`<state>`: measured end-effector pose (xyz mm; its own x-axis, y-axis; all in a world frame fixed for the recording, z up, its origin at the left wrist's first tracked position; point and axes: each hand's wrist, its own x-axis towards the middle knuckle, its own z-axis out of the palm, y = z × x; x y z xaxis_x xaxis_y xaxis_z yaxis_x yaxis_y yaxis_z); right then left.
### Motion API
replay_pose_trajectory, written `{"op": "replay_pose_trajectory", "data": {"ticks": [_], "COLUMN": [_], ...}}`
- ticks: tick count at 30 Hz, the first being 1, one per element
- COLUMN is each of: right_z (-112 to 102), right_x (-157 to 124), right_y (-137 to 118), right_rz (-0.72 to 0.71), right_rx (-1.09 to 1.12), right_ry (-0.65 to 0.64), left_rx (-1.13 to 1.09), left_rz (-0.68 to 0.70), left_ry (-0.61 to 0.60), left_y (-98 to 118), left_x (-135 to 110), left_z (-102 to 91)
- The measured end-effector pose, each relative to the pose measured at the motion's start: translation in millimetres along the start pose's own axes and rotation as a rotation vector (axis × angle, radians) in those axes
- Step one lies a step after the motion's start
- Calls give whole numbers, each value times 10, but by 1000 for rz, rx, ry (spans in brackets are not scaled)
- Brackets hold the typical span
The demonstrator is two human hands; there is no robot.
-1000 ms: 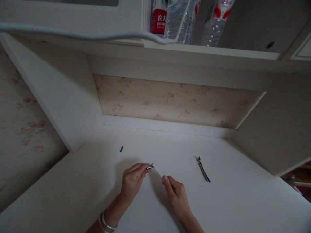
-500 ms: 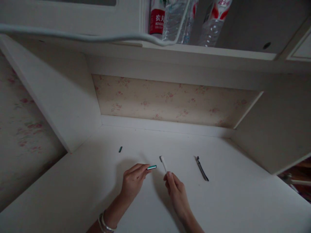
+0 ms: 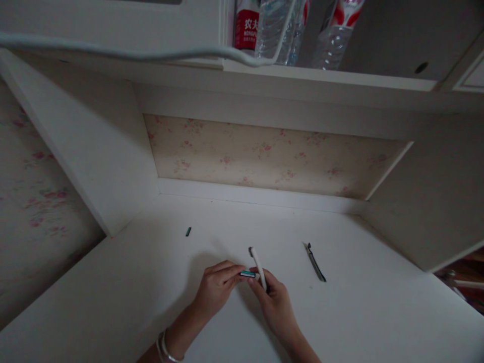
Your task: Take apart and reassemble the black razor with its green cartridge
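Near six o'clock, left hand (image 3: 216,286) pinches a green strip (image 3: 247,274), likely to steady it; right hand (image 3: 276,298) grips a white stick (image 3: 258,262).

White desktop (image 3: 378,307): sm. green-blk strip (image 3: 188,232) is seen far L; slim blk/grey tool (image 3: 315,263) is laid R, set diag.

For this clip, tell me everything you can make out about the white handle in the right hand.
The white handle is slim and smooth-looking, perhaps plastic, with a small dark fitting at its far end. The right hand grips it near the lower end; it points away and slightly left over the white tabletop. A small green-and-dark piece in the left hand sits just left of it; whether they touch is unclear.
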<state>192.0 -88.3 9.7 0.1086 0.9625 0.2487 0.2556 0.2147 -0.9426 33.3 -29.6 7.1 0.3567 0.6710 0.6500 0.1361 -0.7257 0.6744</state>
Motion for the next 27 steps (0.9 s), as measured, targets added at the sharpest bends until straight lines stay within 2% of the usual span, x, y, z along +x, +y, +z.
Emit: {"op": "replay_pose_trajectory", "data": {"ticks": [5, 14, 16, 21, 27], "right_z": [-32, -25, -23, -28, 43], "right_x": [6, 13, 16, -10, -59], "right_y": [25, 87, 102, 159, 134], "right_rz": [-54, -45, -15, 107, 78], "right_rx": [-57, -74, -87, -110, -31], "right_ry": [14, 33, 40, 154, -60], "left_rx": [34, 134, 146, 165, 210], "left_rz": [-8, -18, -7, 0, 3], "left_ry": [-62, -117, -100, 15, 111], "left_y": [-23, 30, 20, -36, -62], "left_x": [0, 8, 7, 8, 16], "left_z": [-9, -44, -44, -63, -103]}}
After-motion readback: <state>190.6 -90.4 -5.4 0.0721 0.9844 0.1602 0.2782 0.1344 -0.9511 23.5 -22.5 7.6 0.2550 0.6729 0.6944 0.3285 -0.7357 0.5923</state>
